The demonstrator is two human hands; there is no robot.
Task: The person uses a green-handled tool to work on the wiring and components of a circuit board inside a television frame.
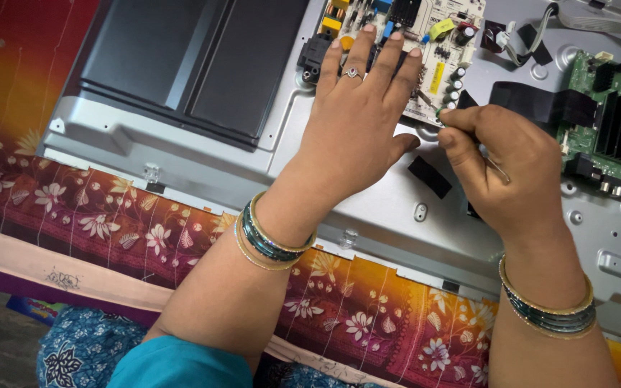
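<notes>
- The left hand [357,118] is laid flat, fingers spread and gripping nothing, on the pale rectangular circuit board [445,54] crowded with small components.
- A thin metal tool [496,169] is pinched in the closed right hand [508,169], just beside that board's lower corner.
- Both boards, including the green circuit board [612,129] at right, are mounted on the grey metal back panel [203,162].
- The panel is rested on a floral orange-and-maroon cloth [109,223].

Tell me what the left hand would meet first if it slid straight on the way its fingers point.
The left hand already lies on the pale circuit board; going straight on, it would probably meet the board's upright components first, though depth is unclear.
</notes>
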